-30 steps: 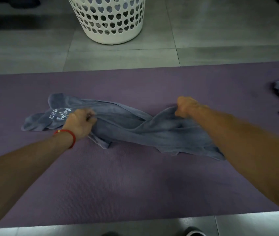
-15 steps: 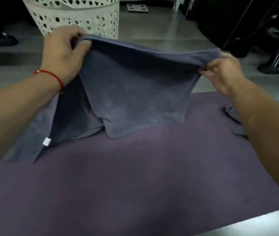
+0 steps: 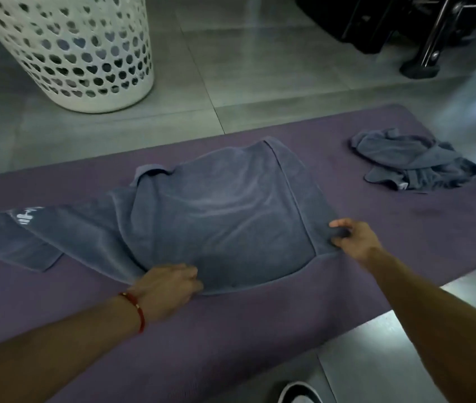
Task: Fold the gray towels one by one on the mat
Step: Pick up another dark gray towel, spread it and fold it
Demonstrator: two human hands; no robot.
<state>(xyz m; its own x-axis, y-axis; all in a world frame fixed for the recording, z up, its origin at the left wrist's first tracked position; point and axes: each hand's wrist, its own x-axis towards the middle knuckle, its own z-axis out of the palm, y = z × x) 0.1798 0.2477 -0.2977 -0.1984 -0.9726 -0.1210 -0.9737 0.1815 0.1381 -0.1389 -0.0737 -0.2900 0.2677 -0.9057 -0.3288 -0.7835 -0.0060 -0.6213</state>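
Towel (image 3: 216, 222) now down on mat (image 3: 260, 330), near edge between fingers (image 3: 193, 271).

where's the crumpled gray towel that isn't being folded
In the head view, the crumpled gray towel lies at the far right end of the purple mat, beyond the right hand and apart from the spread gray towel.

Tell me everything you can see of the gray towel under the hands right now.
The gray towel is soft, terry-like cloth with a stitched hem band along its right side. It lies spread but rumpled on the purple mat, its far left corner flipped over. The left end trails off, bearing blurred white lettering. The left hand grips the near edge; the right hand pinches the near right corner. The other towel lies apart from it.
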